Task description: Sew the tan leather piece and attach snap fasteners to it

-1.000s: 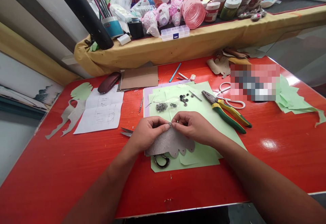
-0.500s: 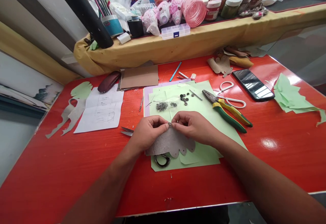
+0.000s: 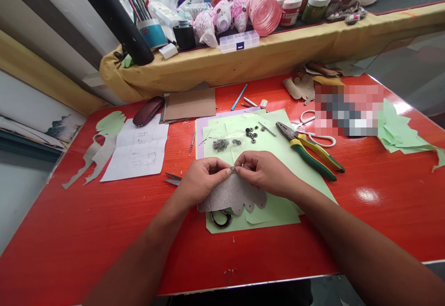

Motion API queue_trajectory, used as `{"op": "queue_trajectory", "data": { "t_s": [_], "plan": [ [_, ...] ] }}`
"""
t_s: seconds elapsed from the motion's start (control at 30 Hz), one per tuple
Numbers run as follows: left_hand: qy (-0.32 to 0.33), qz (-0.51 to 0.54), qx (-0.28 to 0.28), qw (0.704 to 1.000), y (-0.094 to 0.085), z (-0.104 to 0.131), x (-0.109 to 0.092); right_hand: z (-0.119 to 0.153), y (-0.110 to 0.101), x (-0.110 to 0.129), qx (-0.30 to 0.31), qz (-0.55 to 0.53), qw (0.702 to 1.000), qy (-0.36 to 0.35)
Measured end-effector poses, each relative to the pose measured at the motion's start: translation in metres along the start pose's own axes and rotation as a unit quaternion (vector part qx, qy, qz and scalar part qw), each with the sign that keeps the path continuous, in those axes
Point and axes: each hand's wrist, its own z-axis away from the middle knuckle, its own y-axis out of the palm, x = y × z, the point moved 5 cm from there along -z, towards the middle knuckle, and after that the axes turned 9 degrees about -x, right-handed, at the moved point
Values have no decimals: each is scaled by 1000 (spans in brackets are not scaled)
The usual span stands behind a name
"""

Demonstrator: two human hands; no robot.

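Left hand: centre of the frame, grip closed on the upper edge of the grey piece, thumb and forefinger pinching. Right hand: just beside it, grip closed on the same edge. The fingertips of both meet near one point; whether they also pinch a small part there cannot be told.

The piece sits at centre, below the fingers, over the green paper. Its scalloped lower edge has small holes. Scissors lie partly hidden by the piece and the left hand, blades at left, a handle loop below.

Above the hands, on the paper: a clear bag of small metal parts, loose dark snaps and a metal rod. Pliers lie right of centre, across the paper edge and the red bench.
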Motion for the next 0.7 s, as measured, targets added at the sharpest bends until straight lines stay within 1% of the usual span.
{"op": "queue_trajectory", "data": {
  "t_s": [0.33, 0.4, 0.47, 0.57, 0.6, 0.7],
  "plan": [
    [-8, 16, -13, 1000, 3, 0, 2, 2, 1, 4, 5, -16, 1000, 1],
    [-14, 30, -6, 999, 2, -1, 2, 2, 1, 3, 8, -33, 999, 12],
    [-17, 39, 13, 999, 2, 0, 2, 2, 2, 3, 13, -53, 998, 22],
    [-4, 15, 30, 999, 2, 0, 1, 2, 2, 2, 16, -52, 998, 20],
    [5, -1, 22, 1000, 2, 1, 0, 2, 2, 2, 13, -44, 999, 15],
    [28, -43, -22, 998, 2, 2, -3, 2, 2, 2, 6, -25, 1000, -1]
  ]
}}
